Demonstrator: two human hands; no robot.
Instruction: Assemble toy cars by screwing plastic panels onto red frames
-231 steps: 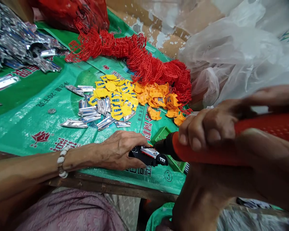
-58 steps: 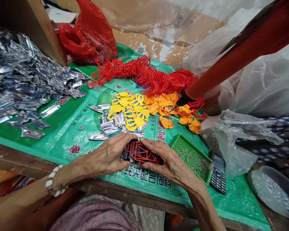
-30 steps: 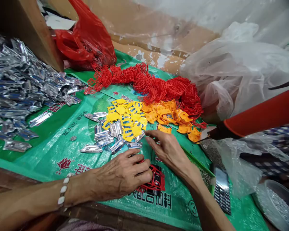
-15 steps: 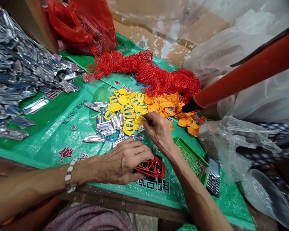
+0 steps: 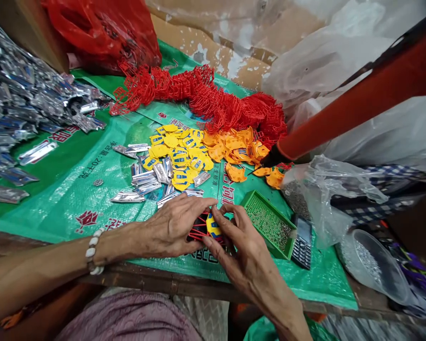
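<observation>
My left hand (image 5: pixel 170 227) grips a small red lattice toy frame (image 5: pixel 198 228) at the table's near edge, on the green woven sheet (image 5: pixel 57 199). My right hand (image 5: pixel 239 246) pinches a yellow and blue plastic piece (image 5: pixel 213 226) and presses it onto that frame. Both hands have their fingers closed round the parts. Just beyond the hands lie a pile of yellow pieces (image 5: pixel 179 151), orange pieces (image 5: pixel 234 149) and several loose silver strips (image 5: pixel 142 180).
A heap of red lattice frames (image 5: pixel 213 97) runs across the back, with a red bag (image 5: pixel 102 28) behind it. Silver strips (image 5: pixel 17 104) pile up at left. A green tray of small screws (image 5: pixel 268 222), a phone (image 5: pixel 301 241), clear bags and an orange-handled tool (image 5: pixel 355 99) are at right.
My right hand came back from the yellow pile with a yellow piece and now sets it on the red frame, which my left hand has kept holding.
</observation>
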